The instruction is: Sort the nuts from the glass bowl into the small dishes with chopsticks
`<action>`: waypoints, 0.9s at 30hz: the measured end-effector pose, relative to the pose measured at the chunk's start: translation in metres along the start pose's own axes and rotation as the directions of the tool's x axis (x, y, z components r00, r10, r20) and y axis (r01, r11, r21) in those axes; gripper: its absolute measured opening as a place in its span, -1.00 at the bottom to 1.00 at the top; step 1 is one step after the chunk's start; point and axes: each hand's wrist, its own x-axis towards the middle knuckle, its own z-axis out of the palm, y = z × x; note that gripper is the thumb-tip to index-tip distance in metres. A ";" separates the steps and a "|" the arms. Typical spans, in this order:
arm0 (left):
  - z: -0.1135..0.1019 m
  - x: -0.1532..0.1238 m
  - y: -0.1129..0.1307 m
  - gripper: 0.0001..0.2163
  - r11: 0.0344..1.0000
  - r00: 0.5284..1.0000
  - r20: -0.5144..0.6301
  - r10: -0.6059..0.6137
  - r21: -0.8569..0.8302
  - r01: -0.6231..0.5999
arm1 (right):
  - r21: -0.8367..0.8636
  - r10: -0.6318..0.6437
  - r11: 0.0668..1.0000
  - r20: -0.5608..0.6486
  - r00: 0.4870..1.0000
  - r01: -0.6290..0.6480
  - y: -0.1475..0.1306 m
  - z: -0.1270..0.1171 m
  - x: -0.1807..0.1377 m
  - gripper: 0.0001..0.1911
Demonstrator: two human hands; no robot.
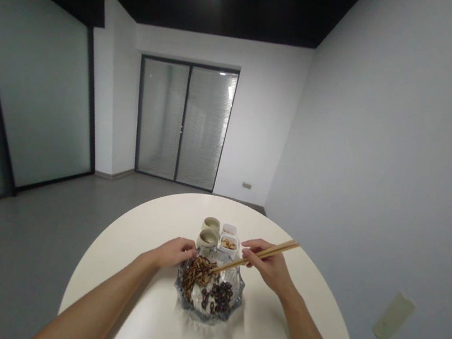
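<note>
A clear glass bowl (237, 278) with a jagged rim stands on the round table. Thin brown stick-like pieces (197, 272) lie in its left and far part; dark, shiny oval pieces (222, 296) are heaped at the near right. With fingers curled at the bowl's left rim, my left hand (176, 251) holds it. A pair of wooden chopsticks (282, 248) is gripped in my right hand (270, 264), which is above the table to the bowl's right. Their tips reach down to the brown pieces; whether they pinch any is too small to tell.
Just behind the bowl stand two greenish cups (201, 239) and two small white dishes (234, 251); the nearer dish holds yellowish-brown pieces. The cream table (135, 235) has a curved edge. A white wall (359, 155) rises to the right, and glass doors (182, 123) are beyond.
</note>
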 end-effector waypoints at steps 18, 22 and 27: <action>-0.002 -0.001 -0.002 -0.73 1.000 1.000 0.005 -0.010 0.022 0.010 | -0.063 -0.116 0.993 -0.256 0.960 0.104 -0.010 -0.009 0.020 -0.71; -0.004 -0.001 -0.003 -0.71 1.000 1.000 0.008 -0.014 0.028 0.014 | -0.099 -0.124 0.990 -0.297 0.947 0.098 -0.007 -0.006 0.045 -0.66; -0.005 0.000 -0.005 -0.72 0.999 1.000 0.006 -0.025 0.045 0.025 | -0.144 -0.147 0.984 -0.294 0.944 0.108 0.004 0.006 0.082 -0.61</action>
